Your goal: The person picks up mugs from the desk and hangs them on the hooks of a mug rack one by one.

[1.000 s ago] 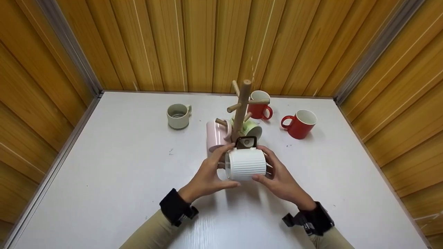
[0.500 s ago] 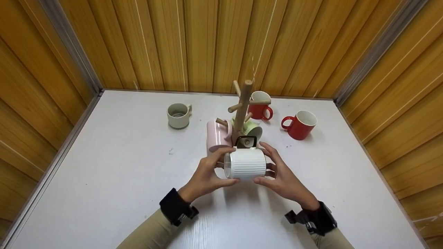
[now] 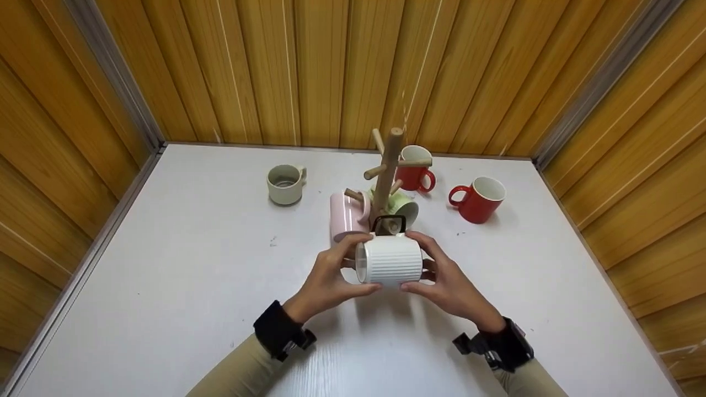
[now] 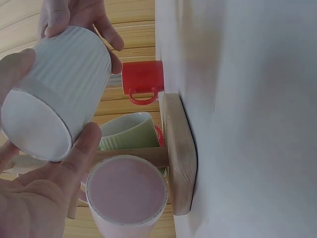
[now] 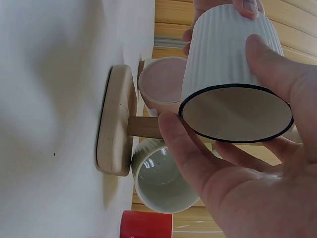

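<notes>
A white ribbed mug (image 3: 393, 260) lies sideways in the air, held between both hands in front of a wooden mug tree (image 3: 389, 165). My left hand (image 3: 330, 278) grips its base end, with the flat bottom facing the left wrist camera. At the dark-edged open rim (image 5: 237, 140), my right hand (image 3: 453, 286) grips the other end with thumb and fingers. The mug's dark handle (image 3: 376, 225) points toward the tree, and a peg's end shows through the loop. A pink mug (image 3: 342, 215) and a light green mug (image 3: 407, 209) hang on the tree's lower pegs.
One red mug (image 3: 409, 177) stands behind the tree, another red mug (image 3: 481, 203) to its right. A grey-green mug (image 3: 284, 192) stands at the back left. Upper pegs (image 3: 415, 162) stick out bare. Wood-patterned walls (image 3: 320, 71) border the white table (image 3: 193, 264).
Both hands have shifted the white mug slightly left and toward the tree. The right forefinger, lifted off half a second ago, lies back against the mug near its handle.
</notes>
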`<state>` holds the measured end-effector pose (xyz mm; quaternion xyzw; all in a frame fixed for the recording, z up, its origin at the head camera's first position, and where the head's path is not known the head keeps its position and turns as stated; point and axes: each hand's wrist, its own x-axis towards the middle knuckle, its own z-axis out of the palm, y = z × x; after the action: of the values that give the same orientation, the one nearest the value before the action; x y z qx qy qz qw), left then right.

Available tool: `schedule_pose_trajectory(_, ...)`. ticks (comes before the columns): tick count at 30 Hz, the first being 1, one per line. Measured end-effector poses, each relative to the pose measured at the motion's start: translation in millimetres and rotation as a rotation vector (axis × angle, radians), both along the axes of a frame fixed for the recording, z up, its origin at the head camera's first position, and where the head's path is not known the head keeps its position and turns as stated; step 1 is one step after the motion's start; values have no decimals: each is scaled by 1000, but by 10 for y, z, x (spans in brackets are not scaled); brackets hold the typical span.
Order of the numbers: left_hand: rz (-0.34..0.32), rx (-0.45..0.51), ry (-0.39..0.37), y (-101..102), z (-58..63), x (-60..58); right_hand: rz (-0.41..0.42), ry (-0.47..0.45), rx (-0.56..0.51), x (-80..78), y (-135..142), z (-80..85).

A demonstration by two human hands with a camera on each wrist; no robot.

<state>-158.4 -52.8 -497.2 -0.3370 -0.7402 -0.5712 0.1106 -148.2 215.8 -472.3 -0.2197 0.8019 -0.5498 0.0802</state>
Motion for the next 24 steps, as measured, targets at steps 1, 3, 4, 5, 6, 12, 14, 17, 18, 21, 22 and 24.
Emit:
schedule_pose_trajectory(1, 1, -2, -4, 0, -1, -1, 3, -2, 1, -4, -1, -1)
schedule_pose_trajectory(3, 4, -6, -12, -4, -7, -5, 8, -8, 3, -8, -4, -1)
schedule_pose_trajectory(4, 4, -8, -16, -6, -9, -7, 9, -10, 3, -11, -6, -2)
schedule_pose_trajectory(5, 4, -11, -20, -6, -10, -9, 11, -11, 3, -14, -7, -4)
schedule_pose_trajectory(6, 5, -13, -23, -6, -11, -10, 13, -11, 4, -17, -9, -7)
schedule_pose_trajectory(12, 13, -12, -42, -1, -27, -17, 21, -16, 25, -52, -12, -28)
schedule_pose_trajectory(14, 19, -16, -47, 1, -32, -19, 22, -18, 34, -63, -11, -34)
schedule_pose_trajectory(17, 28, -24, -48, 2, -39, -23, 28, -23, 37, -76, -11, -42)
schedule_pose_trajectory(18, 29, -25, -49, 2, -40, -24, 30, -23, 35, -81, -11, -46)
schedule_pose_trajectory(21, 33, -23, -47, 3, -40, -28, 38, -19, 25, -95, -15, -60)
schedule_pose_trajectory(22, 35, -21, -46, 4, -40, -30, 41, -18, 20, -99, -17, -63)
schedule_pose_trajectory(24, 39, -16, -46, 5, -44, -34, 44, -16, 14, -108, -23, -68)
